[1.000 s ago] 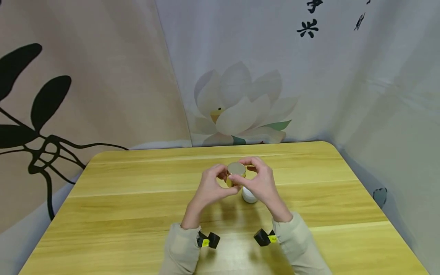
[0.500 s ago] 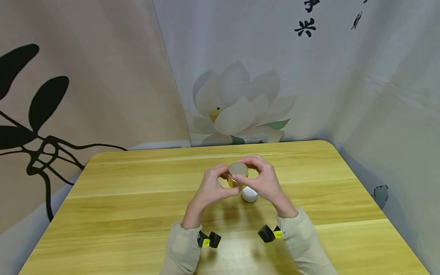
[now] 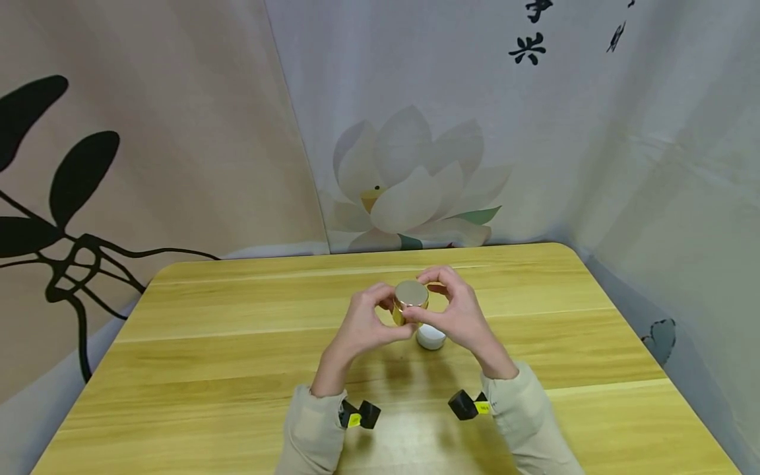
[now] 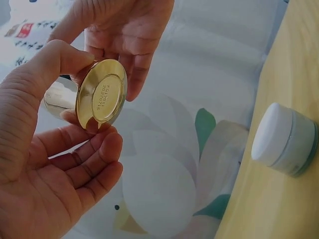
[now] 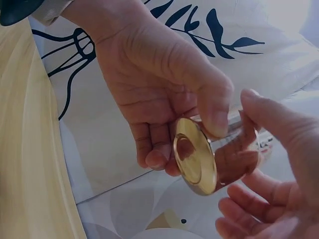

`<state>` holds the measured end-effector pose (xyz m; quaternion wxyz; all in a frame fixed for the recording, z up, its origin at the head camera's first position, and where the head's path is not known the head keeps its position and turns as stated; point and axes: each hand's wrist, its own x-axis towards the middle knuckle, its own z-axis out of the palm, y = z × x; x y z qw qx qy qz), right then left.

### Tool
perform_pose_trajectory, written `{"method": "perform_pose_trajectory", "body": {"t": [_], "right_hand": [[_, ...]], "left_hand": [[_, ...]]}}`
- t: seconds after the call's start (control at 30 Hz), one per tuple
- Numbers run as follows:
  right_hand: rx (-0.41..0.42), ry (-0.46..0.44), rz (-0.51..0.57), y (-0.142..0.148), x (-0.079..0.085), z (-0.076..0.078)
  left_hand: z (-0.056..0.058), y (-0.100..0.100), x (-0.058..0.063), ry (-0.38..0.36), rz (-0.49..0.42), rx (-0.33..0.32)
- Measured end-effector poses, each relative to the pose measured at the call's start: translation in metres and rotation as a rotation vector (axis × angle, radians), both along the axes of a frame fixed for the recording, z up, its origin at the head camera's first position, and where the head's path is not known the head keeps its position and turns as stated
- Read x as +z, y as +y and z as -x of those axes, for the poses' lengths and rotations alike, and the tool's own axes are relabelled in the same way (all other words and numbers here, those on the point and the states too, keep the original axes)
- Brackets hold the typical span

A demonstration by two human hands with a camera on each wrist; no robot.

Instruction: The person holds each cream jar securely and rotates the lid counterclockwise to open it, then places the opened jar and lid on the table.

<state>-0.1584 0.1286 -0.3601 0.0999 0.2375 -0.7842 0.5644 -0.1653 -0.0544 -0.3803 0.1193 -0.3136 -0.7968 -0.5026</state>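
Both hands hold a shiny gold cosmetic jar (image 3: 411, 295) above the table, its flat dull top facing up in the head view. My left hand (image 3: 367, 323) grips it from the left, thumb and fingertips round its lower part. From the right, my right hand (image 3: 456, 315) has its thumb on the near side, with curled fingers around the far side. In the left wrist view, printed characters show on the gold base (image 4: 107, 98). The right wrist view shows the right thumb (image 5: 269, 112) against the upper part. Beyond the hands stands a small white-lidded jar (image 4: 284, 139).
The white-lidded jar (image 3: 431, 336) stands on the wooden table (image 3: 237, 369), partly behind the right hand in the head view. Black wrist cameras (image 3: 463, 404) sit at both cuffs. A printed cloth backdrop (image 3: 415, 165) hangs beyond the table's far edge.
The right hand and the gold jar have shifted slightly right. The right thumb has moved along the jar's side, and the right fingers spread a little. The left hand has hardly moved.
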Motion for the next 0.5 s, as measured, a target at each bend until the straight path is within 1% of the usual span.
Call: {"method": "perform_pose_trajectory", "body": {"t": [0.17,0.23,0.33,0.43,0.5], "right_hand": [[0.106,0.031,-0.008,0.0033,-0.0014,0.0006],[0.129,0.049,-0.02,0.0043,-0.0025,0.0011],[0.108,0.048,-0.026,0.0038,-0.0034,0.0015],[0.06,0.011,-0.006,0.0017,-0.0026,0.0009],[0.045,-0.009,0.017,0.0003,-0.0021,0.0008]], "left_hand": [[-0.0001,-0.0008,-0.0015,-0.004,-0.002,-0.005],[-0.0002,-0.001,-0.002,-0.007,0.002,-0.001],[-0.0004,-0.0007,-0.0027,-0.007,0.005,0.002],[-0.0005,-0.0004,-0.0032,-0.006,0.004,0.005],[-0.0006,-0.0002,-0.0032,-0.001,0.003,0.006]]}}
